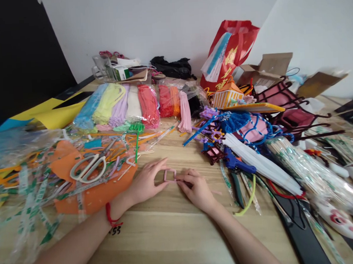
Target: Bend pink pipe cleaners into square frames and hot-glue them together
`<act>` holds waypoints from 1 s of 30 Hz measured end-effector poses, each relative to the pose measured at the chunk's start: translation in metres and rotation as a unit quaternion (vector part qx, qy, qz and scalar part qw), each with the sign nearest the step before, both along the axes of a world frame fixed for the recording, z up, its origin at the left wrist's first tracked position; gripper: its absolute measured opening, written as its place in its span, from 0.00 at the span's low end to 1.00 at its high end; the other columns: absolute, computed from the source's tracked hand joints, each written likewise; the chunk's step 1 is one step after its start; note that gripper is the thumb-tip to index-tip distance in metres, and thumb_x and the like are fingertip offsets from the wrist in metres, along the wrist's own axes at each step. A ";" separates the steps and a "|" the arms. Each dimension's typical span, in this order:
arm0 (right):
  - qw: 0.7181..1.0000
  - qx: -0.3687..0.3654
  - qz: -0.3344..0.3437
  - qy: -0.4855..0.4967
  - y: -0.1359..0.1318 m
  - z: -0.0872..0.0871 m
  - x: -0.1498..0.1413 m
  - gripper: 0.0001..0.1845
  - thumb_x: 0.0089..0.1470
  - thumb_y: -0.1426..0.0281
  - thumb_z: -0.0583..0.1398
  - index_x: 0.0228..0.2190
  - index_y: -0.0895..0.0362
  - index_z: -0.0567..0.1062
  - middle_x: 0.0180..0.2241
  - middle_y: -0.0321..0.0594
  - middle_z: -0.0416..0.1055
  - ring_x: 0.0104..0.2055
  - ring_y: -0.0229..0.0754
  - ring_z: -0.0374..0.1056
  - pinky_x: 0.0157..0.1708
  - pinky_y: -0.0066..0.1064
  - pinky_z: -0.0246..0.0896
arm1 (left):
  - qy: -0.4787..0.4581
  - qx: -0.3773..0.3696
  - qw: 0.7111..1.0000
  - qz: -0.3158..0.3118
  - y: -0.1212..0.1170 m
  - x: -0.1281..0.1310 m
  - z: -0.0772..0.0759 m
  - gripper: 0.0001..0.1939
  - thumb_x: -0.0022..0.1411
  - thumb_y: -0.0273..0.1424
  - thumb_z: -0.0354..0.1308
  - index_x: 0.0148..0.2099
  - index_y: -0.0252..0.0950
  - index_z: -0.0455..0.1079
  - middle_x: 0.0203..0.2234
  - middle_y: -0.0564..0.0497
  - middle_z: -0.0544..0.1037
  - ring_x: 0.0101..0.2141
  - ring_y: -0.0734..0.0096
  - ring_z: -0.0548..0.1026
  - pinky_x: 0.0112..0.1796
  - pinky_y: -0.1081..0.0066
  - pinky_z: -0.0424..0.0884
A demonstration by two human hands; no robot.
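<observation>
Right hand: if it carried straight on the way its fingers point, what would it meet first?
The right hand points left at the small pink square frame it pinches; beyond that, probably the left hand.

Head cam, fwd-down, close over table

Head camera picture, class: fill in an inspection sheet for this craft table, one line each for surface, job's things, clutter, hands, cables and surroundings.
Surface: wooden table, bare only in front of the person.
Job's things: small pink square frame lying on the wood, seemingly bent from a fuzzy stem.
Clutter: white-handled scissors on orange sheet; bagged coloured stems; blue glue gun; bundle of wooden skewers; red bag.
Hands: left hand touches the frame's left side; right hand pinches its right side.
Cables: black cord near the right edge.
Surroundings: white wall; cardboard boxes behind.
</observation>
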State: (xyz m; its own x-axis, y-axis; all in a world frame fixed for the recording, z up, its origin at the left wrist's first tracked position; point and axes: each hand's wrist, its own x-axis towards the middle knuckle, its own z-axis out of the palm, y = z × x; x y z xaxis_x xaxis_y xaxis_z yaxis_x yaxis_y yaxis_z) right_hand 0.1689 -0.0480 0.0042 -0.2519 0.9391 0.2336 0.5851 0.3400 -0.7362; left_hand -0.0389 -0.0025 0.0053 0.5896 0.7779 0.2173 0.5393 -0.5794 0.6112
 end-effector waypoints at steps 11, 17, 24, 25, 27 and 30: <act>1.000 -0.009 -0.002 0.007 0.000 0.000 0.000 0.13 0.53 0.77 0.57 0.38 0.53 0.79 0.32 0.41 0.72 0.37 0.42 0.67 0.40 0.34 0.63 | -0.015 0.001 1.000 0.021 0.003 0.000 -0.004 0.27 0.59 0.31 0.58 0.60 0.42 0.56 0.47 0.50 0.73 0.53 0.63 0.65 0.54 0.60 0.62; 1.000 -0.014 -0.003 0.014 -0.001 0.001 0.000 0.14 0.52 0.79 0.57 0.38 0.53 0.78 0.33 0.41 0.72 0.38 0.42 0.66 0.41 0.34 0.62 | 0.013 0.039 0.999 -0.005 0.004 -0.002 -0.003 0.15 0.61 0.34 0.57 0.50 0.45 0.70 0.45 0.49 0.70 0.50 0.64 0.64 0.52 0.61 0.63; 1.000 -0.019 -0.006 0.015 -0.001 0.001 -0.001 0.13 0.51 0.79 0.58 0.35 0.54 0.78 0.33 0.41 0.72 0.38 0.43 0.66 0.40 0.34 0.62 | 0.026 0.031 0.999 -0.011 0.004 -0.002 -0.003 0.18 0.59 0.40 0.58 0.52 0.46 0.69 0.43 0.49 0.70 0.48 0.63 0.64 0.50 0.62 0.65; 1.000 -0.019 -0.008 0.015 -0.001 0.001 -0.001 0.13 0.51 0.79 0.58 0.35 0.54 0.78 0.33 0.41 0.72 0.38 0.43 0.66 0.40 0.34 0.62 | 0.025 0.029 0.999 -0.009 0.005 -0.002 -0.003 0.18 0.58 0.40 0.58 0.52 0.45 0.69 0.43 0.49 0.70 0.48 0.63 0.64 0.50 0.62 0.65; 1.000 -0.020 -0.012 0.014 -0.001 0.001 -0.002 0.12 0.51 0.79 0.58 0.34 0.54 0.78 0.32 0.41 0.72 0.37 0.42 0.66 0.40 0.34 0.61 | 0.017 0.025 1.000 -0.003 0.005 -0.002 -0.005 0.20 0.58 0.39 0.60 0.52 0.43 0.68 0.43 0.49 0.71 0.49 0.63 0.64 0.50 0.62 0.65; 0.999 -0.019 -0.019 0.018 -0.001 0.000 -0.003 0.12 0.50 0.79 0.58 0.34 0.54 0.78 0.31 0.40 0.72 0.36 0.42 0.66 0.38 0.33 0.61 | -0.004 0.020 1.000 0.001 0.007 -0.003 -0.008 0.21 0.56 0.37 0.62 0.52 0.41 0.67 0.44 0.49 0.71 0.50 0.64 0.64 0.51 0.62 0.65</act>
